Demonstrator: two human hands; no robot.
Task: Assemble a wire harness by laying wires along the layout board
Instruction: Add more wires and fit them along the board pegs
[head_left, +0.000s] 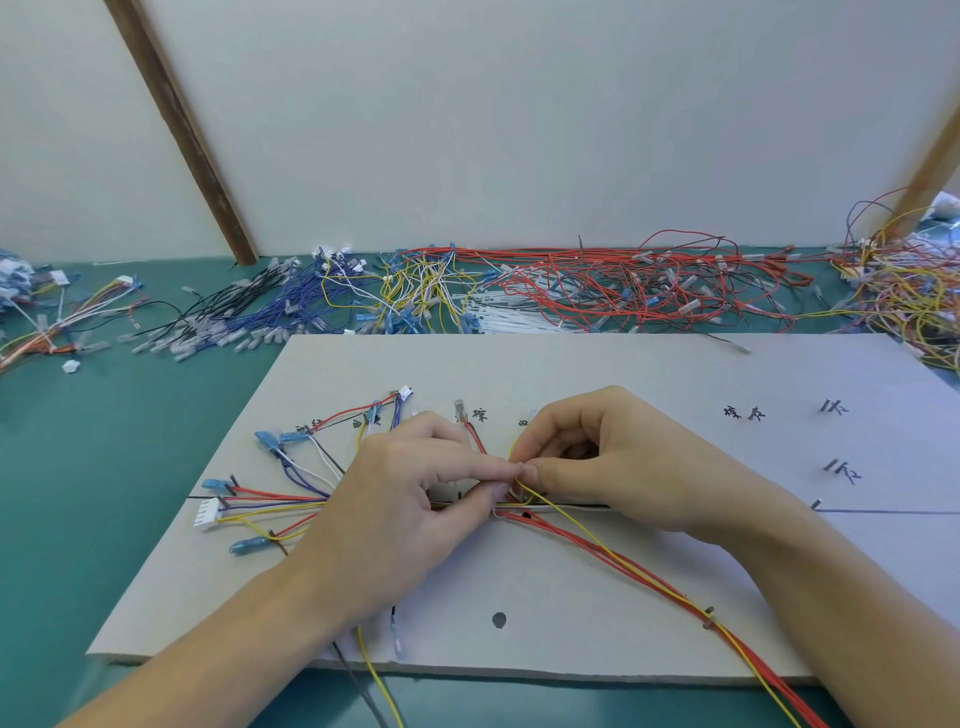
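Both my hands meet mid layout board (571, 582) — left hand (400, 499) and right hand (613, 457) each pinching the yellow wire (597, 540), which trails off toward me alongside the red wires (613, 564).

Harness workshop — wire piles (597, 291), layout board (597, 374)
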